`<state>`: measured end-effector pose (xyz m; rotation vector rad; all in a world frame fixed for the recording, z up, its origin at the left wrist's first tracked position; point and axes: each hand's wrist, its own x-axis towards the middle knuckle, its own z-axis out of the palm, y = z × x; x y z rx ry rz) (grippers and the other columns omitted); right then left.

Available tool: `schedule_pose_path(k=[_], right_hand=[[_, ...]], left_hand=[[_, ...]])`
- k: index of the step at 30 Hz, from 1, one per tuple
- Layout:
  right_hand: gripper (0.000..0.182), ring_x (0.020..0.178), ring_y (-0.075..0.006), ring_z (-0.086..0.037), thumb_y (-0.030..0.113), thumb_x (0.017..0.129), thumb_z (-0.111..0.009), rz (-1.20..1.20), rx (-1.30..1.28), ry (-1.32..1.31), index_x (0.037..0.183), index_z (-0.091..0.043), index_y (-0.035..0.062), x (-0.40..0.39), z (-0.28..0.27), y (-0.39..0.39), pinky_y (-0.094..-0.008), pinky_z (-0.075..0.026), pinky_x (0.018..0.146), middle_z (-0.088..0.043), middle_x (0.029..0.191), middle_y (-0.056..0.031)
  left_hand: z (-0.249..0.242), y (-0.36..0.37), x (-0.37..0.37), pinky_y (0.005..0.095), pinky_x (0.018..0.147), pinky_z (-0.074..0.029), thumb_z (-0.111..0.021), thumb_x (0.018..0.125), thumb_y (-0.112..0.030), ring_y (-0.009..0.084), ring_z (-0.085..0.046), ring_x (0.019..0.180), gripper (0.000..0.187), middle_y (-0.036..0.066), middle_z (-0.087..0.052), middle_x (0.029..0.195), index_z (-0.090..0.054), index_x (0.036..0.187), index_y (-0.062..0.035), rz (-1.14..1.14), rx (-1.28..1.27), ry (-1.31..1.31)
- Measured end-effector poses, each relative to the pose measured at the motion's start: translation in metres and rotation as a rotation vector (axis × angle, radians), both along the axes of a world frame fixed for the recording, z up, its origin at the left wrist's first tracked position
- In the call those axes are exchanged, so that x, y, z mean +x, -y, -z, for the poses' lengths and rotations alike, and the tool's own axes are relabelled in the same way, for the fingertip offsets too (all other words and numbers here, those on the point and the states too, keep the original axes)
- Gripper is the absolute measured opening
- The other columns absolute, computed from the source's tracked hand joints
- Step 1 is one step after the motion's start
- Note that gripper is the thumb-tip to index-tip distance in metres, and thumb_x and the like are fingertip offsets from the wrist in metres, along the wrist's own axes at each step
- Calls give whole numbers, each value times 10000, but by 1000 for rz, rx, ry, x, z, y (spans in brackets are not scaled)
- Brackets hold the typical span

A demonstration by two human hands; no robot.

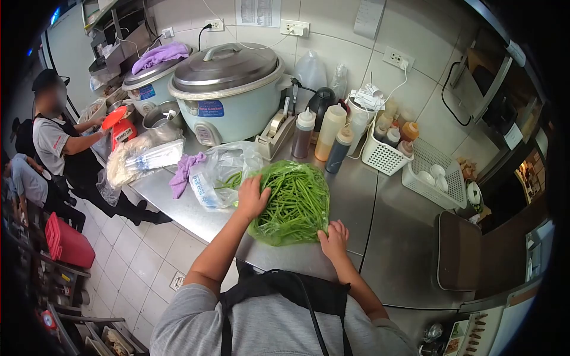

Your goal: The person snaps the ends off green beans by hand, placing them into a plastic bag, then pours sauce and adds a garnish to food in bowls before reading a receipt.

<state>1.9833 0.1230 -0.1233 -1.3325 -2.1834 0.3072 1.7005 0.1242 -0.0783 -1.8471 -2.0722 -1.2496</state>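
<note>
- The green beans [297, 199] in front of me are slender, bright and heaped loosely, pointing every which way inside a thin, translucent green bag [285, 238] on the steel counter [351, 204].
- My left hand [253, 199] lies at the bag's left side, fingers bent over it and a little apart; I cannot tell whether they grip the plastic.
- My right hand [333, 238] is at the lower right corner, thumb against the edge, the other fingers curled close together; whether I pinch the film, I cannot tell.
- Just left of the beans sits a crumpled clear bag [211, 185] with blue print, and a purple cloth [186, 175] lies beyond it.
- Right behind my beans, three squeeze bottles [330, 132] and a tape dispenser [276, 134] crowd the space towards the wall.
- Some green beans show within the clear bag too.
- The bottles hold brown, pale yellowish and dark liquids.
- One white basket [380, 158] holds sauce bottles; the larger basket [448, 196] beside it holds small white bowls [438, 172].
- The big rice cooker [228, 121] has its lid on, hiding the inside.
</note>
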Motion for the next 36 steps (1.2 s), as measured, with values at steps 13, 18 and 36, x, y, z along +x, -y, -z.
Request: schedule_pose_path(k=[13,18,36], right_hand=[[165,682,-305,-490,143,769,-505,-79,-253,-380,734,-476,-16,61,-5,-3,-341,-400,616,-494,727,-157],[176,587,-176,-492,144,727,-583,119,-443,-508,697,-474,8,68,-29,-8,-287,-406,553,-494,674,-88],[134,691,-244,-528,121,676,-616,-148,-15,-143,804,-583,103,-11,-93,5,-344,-440,587,-487,778,-70]], left_hand=[[-3,47,61,527,906,-242,-533,736,-318,352,-375,1095,455,173,-509,1025,-462,1094,-46,-45,-250,-100],[-10,66,77,527,891,-258,-556,719,-324,348,-388,1070,467,172,-512,1000,-469,1086,-48,-12,-282,-161],[-8,43,-29,491,883,-293,-539,738,-337,355,-344,1114,521,160,-434,1158,-415,1168,-69,-265,-348,-172]])
